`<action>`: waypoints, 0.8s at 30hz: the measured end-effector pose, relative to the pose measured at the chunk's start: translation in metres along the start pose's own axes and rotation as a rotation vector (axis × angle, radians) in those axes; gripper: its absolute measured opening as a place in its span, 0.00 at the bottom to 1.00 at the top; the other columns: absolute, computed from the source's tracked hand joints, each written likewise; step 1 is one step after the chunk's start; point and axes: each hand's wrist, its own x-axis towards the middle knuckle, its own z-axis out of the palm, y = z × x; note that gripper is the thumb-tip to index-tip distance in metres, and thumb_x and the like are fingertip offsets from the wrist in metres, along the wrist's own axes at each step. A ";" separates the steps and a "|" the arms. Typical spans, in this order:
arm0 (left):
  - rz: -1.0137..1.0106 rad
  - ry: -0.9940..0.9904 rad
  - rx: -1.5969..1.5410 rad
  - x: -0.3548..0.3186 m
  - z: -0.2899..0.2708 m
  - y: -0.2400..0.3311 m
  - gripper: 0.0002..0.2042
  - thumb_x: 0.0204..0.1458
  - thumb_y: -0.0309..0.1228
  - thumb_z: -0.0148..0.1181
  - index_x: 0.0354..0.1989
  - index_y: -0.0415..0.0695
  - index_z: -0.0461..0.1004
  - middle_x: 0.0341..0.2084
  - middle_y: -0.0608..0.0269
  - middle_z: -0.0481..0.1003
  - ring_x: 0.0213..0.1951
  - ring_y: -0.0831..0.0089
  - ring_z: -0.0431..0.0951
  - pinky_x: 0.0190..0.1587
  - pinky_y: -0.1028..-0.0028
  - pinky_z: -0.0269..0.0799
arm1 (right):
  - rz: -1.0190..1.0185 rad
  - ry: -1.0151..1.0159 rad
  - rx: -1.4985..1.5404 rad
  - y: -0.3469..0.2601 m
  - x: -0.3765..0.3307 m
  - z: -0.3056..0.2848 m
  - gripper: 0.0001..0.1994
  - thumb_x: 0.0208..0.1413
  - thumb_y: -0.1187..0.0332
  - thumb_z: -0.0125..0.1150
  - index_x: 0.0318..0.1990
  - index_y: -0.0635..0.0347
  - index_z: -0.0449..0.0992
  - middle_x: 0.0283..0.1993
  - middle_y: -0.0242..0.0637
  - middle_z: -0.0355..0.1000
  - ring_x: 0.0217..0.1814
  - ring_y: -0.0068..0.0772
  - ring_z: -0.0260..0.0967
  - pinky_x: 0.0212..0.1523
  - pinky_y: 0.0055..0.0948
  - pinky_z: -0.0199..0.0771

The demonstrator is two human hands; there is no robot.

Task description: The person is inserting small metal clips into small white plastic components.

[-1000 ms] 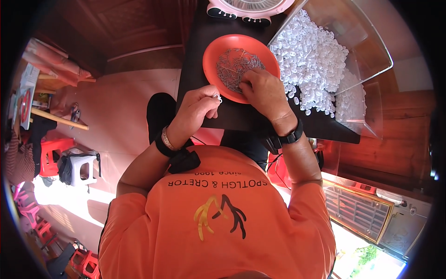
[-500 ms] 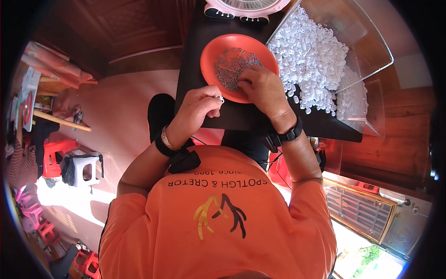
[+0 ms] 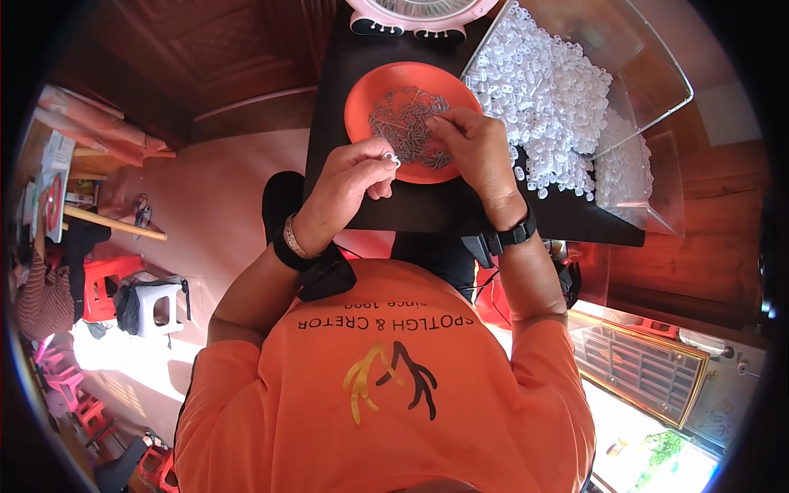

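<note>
Between the thumb and forefinger of my left hand [image 3: 347, 182] is a small white plastic piece with holes [image 3: 392, 159]. That hand is closed, held just in front of an orange bowl [image 3: 358, 92]. Small grey metal pins or screws [image 3: 403, 111] lie scattered in the bowl; their exact kind is too small to tell. My right hand [image 3: 481, 154] reaches over the bowl's right side, its thumb and fingertips pinched together just above the metal pieces. Whatever sits in that pinch is too small to make out.
A large heap of white plastic pieces [image 3: 538, 86] spills from a clear bin [image 3: 675, 90] at the right of the dark table [image 3: 329, 107]. Behind the bowl stands a pink fan [image 3: 423, 10]. Stools [image 3: 156, 306] are on the floor at left.
My right hand has risen slightly out of the metal pieces, its thumb and fingertips now showing. The left hand has shifted a little toward it with the white piece.
</note>
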 end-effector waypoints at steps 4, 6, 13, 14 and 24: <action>0.020 0.007 0.091 0.001 0.002 0.005 0.10 0.54 0.31 0.47 0.26 0.37 0.68 0.20 0.65 0.69 0.25 0.80 0.67 0.31 0.80 0.62 | -0.190 0.074 -0.326 -0.009 -0.002 -0.004 0.11 0.52 0.62 0.61 0.27 0.61 0.76 0.18 0.43 0.70 0.20 0.45 0.69 0.22 0.34 0.68; 0.111 0.009 0.234 0.005 -0.001 0.003 0.10 0.54 0.31 0.49 0.27 0.37 0.69 0.23 0.65 0.69 0.25 0.81 0.65 0.30 0.80 0.61 | -0.166 0.087 -0.305 -0.008 -0.002 -0.002 0.14 0.54 0.60 0.59 0.24 0.62 0.73 0.18 0.45 0.68 0.22 0.50 0.68 0.22 0.38 0.67; 0.479 -0.012 0.528 0.030 0.011 0.002 0.06 0.51 0.25 0.54 0.32 0.34 0.70 0.29 0.65 0.66 0.26 0.78 0.63 0.32 0.77 0.61 | 0.005 -0.014 0.086 -0.013 -0.002 0.011 0.16 0.58 0.58 0.55 0.29 0.63 0.75 0.19 0.47 0.69 0.22 0.47 0.69 0.24 0.37 0.66; 0.487 -0.032 0.564 0.034 0.011 0.000 0.06 0.50 0.25 0.54 0.33 0.33 0.70 0.29 0.64 0.66 0.26 0.77 0.63 0.32 0.77 0.61 | -0.005 -0.015 0.132 -0.015 -0.003 0.015 0.16 0.59 0.58 0.54 0.30 0.63 0.76 0.19 0.47 0.69 0.22 0.46 0.69 0.24 0.37 0.66; 0.326 0.022 0.323 0.036 0.011 -0.006 0.06 0.49 0.22 0.53 0.31 0.31 0.71 0.25 0.62 0.69 0.29 0.77 0.67 0.34 0.78 0.64 | 0.076 -0.201 0.396 -0.018 -0.009 0.010 0.15 0.62 0.61 0.50 0.34 0.67 0.72 0.22 0.36 0.68 0.25 0.23 0.65 0.28 0.27 0.65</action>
